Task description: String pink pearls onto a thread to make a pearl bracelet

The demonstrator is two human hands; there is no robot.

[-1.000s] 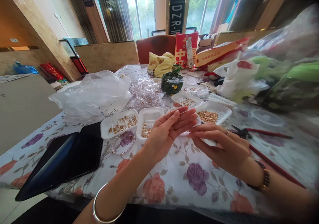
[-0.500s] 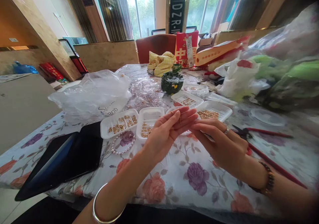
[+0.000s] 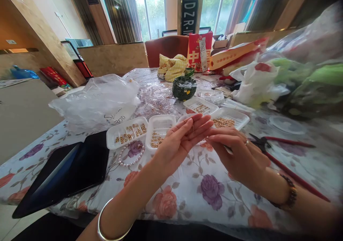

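My left hand (image 3: 182,137) is palm up above the trays, its thumb bent over onto the fingers. A thin gold strand (image 3: 193,128), perhaps a chain, lies across those fingers under the thumb. My right hand (image 3: 235,149) meets the left fingertips, with thumb and index finger pinched together; whatever is between them is too small to make out. Behind the hands stand white trays of gold beads, one tray (image 3: 162,118) partly covered by my left hand and another (image 3: 241,118) beyond my right. A pearl bracelet (image 3: 131,155) rests on the flowered cloth to the left.
A black tablet-like slab (image 3: 64,173) lies at the left. Red-handled cutters (image 3: 289,142) lie right of my right hand. Farther back are a clear plastic bag (image 3: 99,94), a dark green woven basket (image 3: 184,88), a white tray (image 3: 127,132) of beads and a round clear lid (image 3: 287,124).
My right thumb and index finger have curled slightly more at the left fingertips. The left hand stays in nearly the same pose, and the whole view has shifted a little.
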